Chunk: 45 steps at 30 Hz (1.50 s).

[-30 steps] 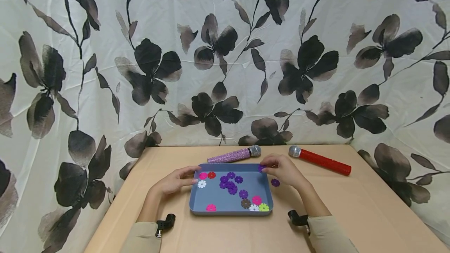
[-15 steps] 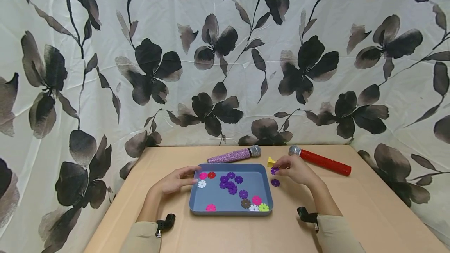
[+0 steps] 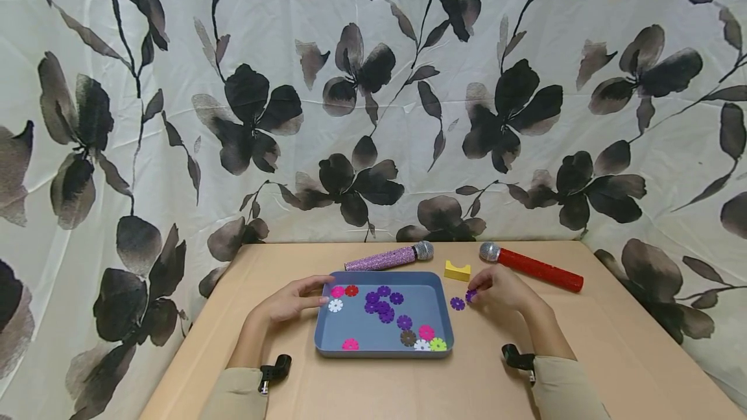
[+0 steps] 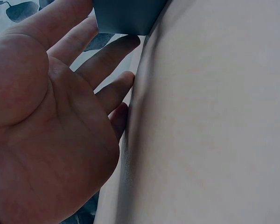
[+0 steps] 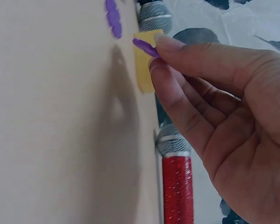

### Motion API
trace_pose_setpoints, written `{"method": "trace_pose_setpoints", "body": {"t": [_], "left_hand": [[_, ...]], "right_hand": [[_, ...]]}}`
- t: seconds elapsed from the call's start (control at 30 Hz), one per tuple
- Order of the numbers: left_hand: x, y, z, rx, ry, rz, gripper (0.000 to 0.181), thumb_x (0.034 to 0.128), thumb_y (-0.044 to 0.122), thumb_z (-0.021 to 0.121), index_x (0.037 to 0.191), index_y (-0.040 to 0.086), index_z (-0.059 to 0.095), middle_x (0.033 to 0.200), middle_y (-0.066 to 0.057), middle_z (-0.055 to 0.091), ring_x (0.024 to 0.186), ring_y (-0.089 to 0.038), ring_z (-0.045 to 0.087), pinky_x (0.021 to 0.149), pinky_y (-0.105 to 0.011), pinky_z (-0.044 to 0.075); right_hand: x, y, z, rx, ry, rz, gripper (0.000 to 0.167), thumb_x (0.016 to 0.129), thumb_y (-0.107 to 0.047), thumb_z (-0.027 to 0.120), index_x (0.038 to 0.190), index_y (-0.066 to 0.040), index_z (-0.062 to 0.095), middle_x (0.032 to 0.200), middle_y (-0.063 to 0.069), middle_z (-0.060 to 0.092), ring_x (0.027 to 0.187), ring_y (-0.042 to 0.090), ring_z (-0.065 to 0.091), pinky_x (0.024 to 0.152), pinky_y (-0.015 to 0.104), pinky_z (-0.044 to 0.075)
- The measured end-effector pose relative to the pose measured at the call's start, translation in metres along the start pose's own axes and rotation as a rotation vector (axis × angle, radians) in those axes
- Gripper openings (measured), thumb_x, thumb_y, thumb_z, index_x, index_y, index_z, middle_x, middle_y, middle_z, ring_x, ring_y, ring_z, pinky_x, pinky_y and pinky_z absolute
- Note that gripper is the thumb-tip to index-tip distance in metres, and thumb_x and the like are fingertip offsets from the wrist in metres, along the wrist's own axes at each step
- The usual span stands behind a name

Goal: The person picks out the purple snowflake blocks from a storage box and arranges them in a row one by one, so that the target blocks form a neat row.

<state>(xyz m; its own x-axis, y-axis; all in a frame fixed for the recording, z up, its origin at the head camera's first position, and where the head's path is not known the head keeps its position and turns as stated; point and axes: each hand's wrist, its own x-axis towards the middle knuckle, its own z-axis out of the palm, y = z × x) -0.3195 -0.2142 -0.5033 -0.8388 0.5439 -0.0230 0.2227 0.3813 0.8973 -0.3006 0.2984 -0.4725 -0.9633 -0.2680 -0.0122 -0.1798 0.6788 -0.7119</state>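
Observation:
In the head view my right hand (image 3: 498,287) pinches a purple flower-shaped piece (image 3: 470,296) between thumb and fingertips, just right of another purple flower-shaped piece (image 3: 458,303) lying on the table. The right wrist view shows the held purple piece (image 5: 145,47) edge-on, raised off the tabletop. My left hand (image 3: 288,301) touches the left rim of a blue-grey tray (image 3: 362,354), thumb and fingers mostly straight. Several purple flower pieces (image 3: 382,308) lie in the tray's middle. Pink, red, white, brown and lime ones lie toward its corners.
Behind my right hand stands a yellow notched block (image 3: 458,271). A glittery purple microphone (image 3: 388,258) lies behind the tray, and a red microphone (image 3: 533,267) at the back right. A floral cloth (image 3: 373,148) hangs behind the table.
My right hand has carried the purple flower piece from the tray's back right corner to the table beside the other one. The yellow block has come into sight. My left hand stays put.

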Motion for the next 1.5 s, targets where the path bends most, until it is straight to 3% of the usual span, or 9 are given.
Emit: {"method": "trace_pose_setpoints", "body": {"t": [0.13, 0.53, 0.9, 1.2, 1.5], "left_hand": [[0.000, 0.000, 0.000, 0.001, -0.002, 0.006, 0.055, 0.1002, 0.028, 0.071, 0.151, 0.016, 0.054, 0.162, -0.013, 0.046, 0.152, -0.039, 0.039, 0.127, -0.058, 0.027], [0.001, 0.001, -0.001, 0.024, 0.003, 0.005, 0.054, 0.1010, 0.027, 0.070, 0.152, 0.017, 0.054, 0.163, -0.013, 0.045, 0.152, -0.040, 0.038, 0.127, -0.059, 0.026], [0.001, 0.002, -0.001, 0.029, 0.005, 0.000, 0.053, 0.1009, 0.028, 0.070, 0.151, 0.018, 0.054, 0.162, -0.013, 0.045, 0.152, -0.040, 0.038, 0.127, -0.059, 0.027], [0.000, 0.001, -0.001, 0.008, 0.001, -0.004, 0.054, 0.1003, 0.028, 0.071, 0.151, 0.019, 0.054, 0.163, -0.012, 0.045, 0.152, -0.038, 0.039, 0.127, -0.057, 0.027], [0.002, -0.002, -0.001, 0.002, -0.008, 0.013, 0.056, 0.1001, 0.029, 0.071, 0.152, 0.016, 0.053, 0.162, -0.013, 0.046, 0.152, -0.038, 0.039, 0.127, -0.057, 0.028]], "right_hand": [[0.001, 0.008, 0.002, 0.016, -0.012, 0.057, 0.021, 0.083, -0.004, 0.085, 0.103, -0.003, 0.079, 0.094, 0.006, 0.076, 0.082, 0.019, 0.062, 0.072, 0.026, 0.056], [0.004, 0.017, 0.006, 0.025, -0.066, 0.003, 0.022, 0.082, 0.000, 0.085, 0.102, -0.001, 0.077, 0.093, 0.007, 0.075, 0.077, 0.019, 0.059, 0.065, 0.025, 0.055], [0.004, 0.014, 0.010, 0.001, -0.088, 0.017, 0.019, 0.082, 0.002, 0.084, 0.099, -0.003, 0.076, 0.088, 0.006, 0.071, 0.076, 0.020, 0.058, 0.062, 0.026, 0.055], [0.004, 0.004, 0.009, -0.003, 0.037, 0.117, 0.016, 0.093, -0.006, 0.076, 0.109, -0.008, 0.075, 0.098, 0.005, 0.068, 0.091, 0.022, 0.059, 0.080, 0.030, 0.053], [0.007, 0.001, 0.005, 0.015, 0.108, -0.006, 0.025, 0.093, -0.008, 0.076, 0.117, -0.004, 0.074, 0.109, 0.011, 0.070, 0.096, 0.025, 0.059, 0.077, 0.026, 0.054]]}}
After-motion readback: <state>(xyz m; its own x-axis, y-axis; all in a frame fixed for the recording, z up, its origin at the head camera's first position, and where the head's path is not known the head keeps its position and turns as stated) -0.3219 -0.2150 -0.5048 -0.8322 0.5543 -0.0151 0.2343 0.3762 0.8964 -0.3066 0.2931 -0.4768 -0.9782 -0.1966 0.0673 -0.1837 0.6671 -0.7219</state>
